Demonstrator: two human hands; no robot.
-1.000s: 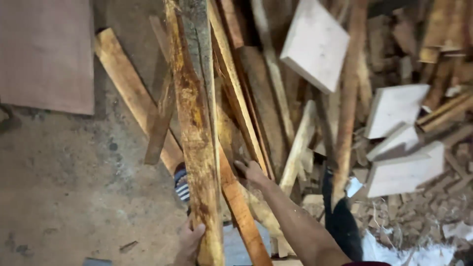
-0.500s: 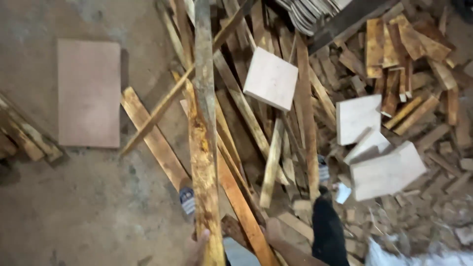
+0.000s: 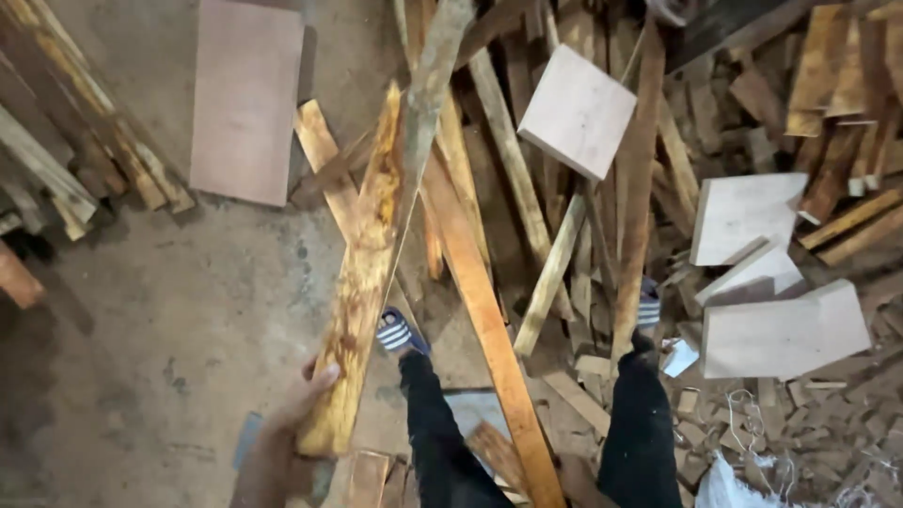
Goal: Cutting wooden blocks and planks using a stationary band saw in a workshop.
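Left hand was clamped around the near end of the long weathered plank — raised over the scrap pile — a firmer, two-handed hold seemed advisable; right hand unseen.

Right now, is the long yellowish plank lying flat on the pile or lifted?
Lifted: the left hand grips the plank at its near end, raised over the floor.

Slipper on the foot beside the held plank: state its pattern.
Dark blue slipper with white stripes, head view.

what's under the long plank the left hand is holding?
Under the long plank held by the left hand: concrete floor, crossed slats, and beside its lower part a striped slipper. Whatever lies directly beneath the plank is covered.
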